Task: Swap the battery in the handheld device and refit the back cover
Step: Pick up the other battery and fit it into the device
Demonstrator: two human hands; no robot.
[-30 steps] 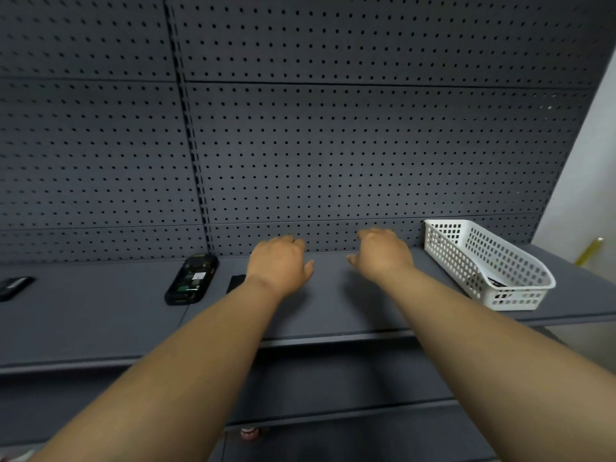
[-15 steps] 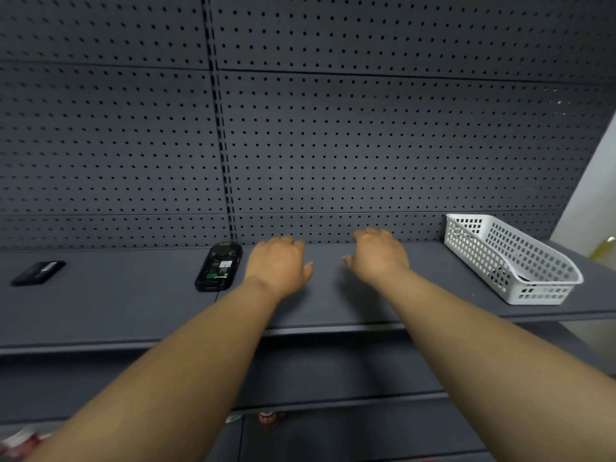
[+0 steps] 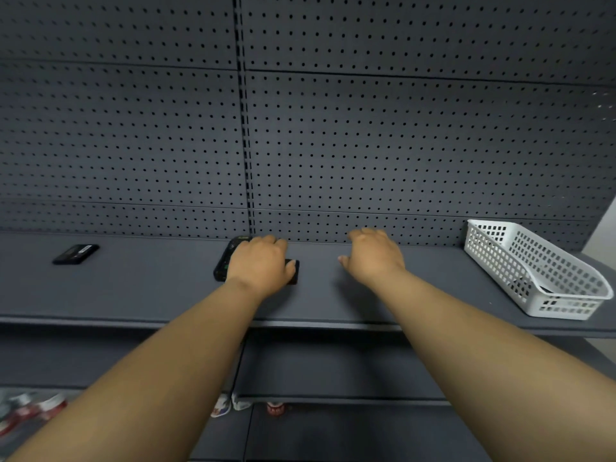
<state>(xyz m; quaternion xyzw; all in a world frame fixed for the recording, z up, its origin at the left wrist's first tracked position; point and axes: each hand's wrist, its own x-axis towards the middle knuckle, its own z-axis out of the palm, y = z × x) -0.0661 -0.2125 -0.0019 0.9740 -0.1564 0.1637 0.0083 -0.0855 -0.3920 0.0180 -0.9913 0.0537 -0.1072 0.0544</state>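
A black handheld device (image 3: 224, 263) lies with its back open on the grey shelf (image 3: 150, 288), close to the pegboard. My left hand (image 3: 260, 265) rests palm down over its right half and over a small flat black piece (image 3: 294, 271) beside it. The fingers are hidden, so no grip shows. My right hand (image 3: 373, 255) hovers palm down to the right, fingers apart and holding nothing. Another flat black piece (image 3: 76, 254) lies far left on the shelf.
A white perforated basket (image 3: 533, 248) stands at the shelf's right end with something dark inside. The grey pegboard wall (image 3: 366, 145) rises behind the shelf. Lower shelves sit below, with small red-and-white packages (image 3: 276, 408) near the bottom.
My left hand has shifted left onto the device and the small black piece beside it. The view has panned left, and my right hand stays hovering.
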